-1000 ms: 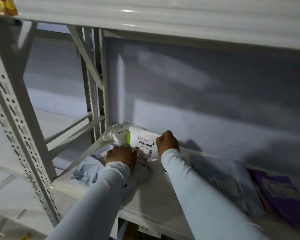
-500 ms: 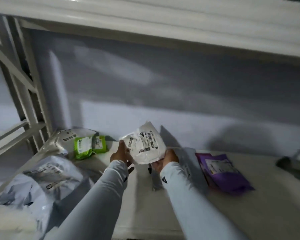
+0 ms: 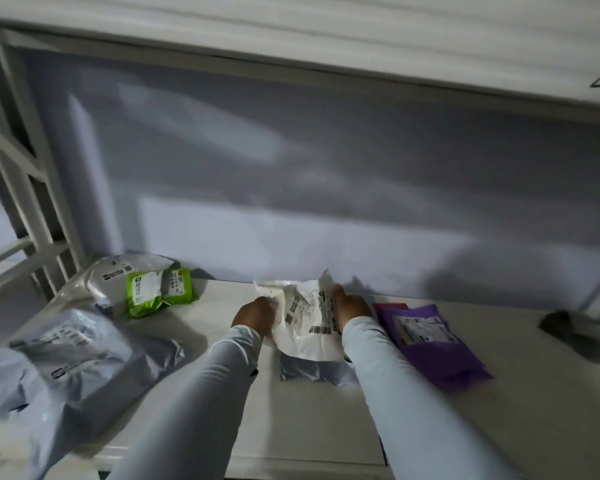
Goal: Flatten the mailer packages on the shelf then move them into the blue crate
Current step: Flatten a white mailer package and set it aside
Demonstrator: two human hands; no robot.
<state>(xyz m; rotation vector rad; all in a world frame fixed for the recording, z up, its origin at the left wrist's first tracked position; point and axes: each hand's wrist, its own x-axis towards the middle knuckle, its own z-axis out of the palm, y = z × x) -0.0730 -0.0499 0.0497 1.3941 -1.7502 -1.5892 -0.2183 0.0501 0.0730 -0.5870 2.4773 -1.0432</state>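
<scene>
Head view, looking down onto a white shelf (image 3: 312,427) backed by a grey wall.

Grip state: both hands hold one crumpled white mailer (image 3: 305,323). The left hand (image 3: 255,315) grips the mailer's left edge with curled fingers. The right hand (image 3: 352,308) grips the right edge, fingers curled around the crinkled film. The grip on each side is narrow and closed on the mailer. Whether the mailer's lower edge rests on the shelf or hangs just above it cannot be told.

Mailer detail: a label with barcodes faces up between the two hands. The top edge is creased and stands up toward the wall.

Positions relative to the grip:
- Directly under and just nearer than the held mailer lies a grey mailer (image 3: 317,370), flat on the shelf and partly covered by the white one.
- Just to the right of the right hand lies a purple mailer (image 3: 437,348) with a white label, flat on the shelf.
- Well to the right of the grip sits a dark blurred object (image 3: 575,336); its nature cannot be told.
- Left of the left hand, near the wall, lies a green packet (image 3: 158,292) with white labels.
- Just beyond the green packet, touching it, lies a silver-grey mailer (image 3: 118,275).
- Far left and nearer than the grip lies a large, puffed pale-grey mailer (image 3: 59,372) at the shelf's edge.

Both forearms are covered by pale long sleeves (image 3: 406,393).
</scene>
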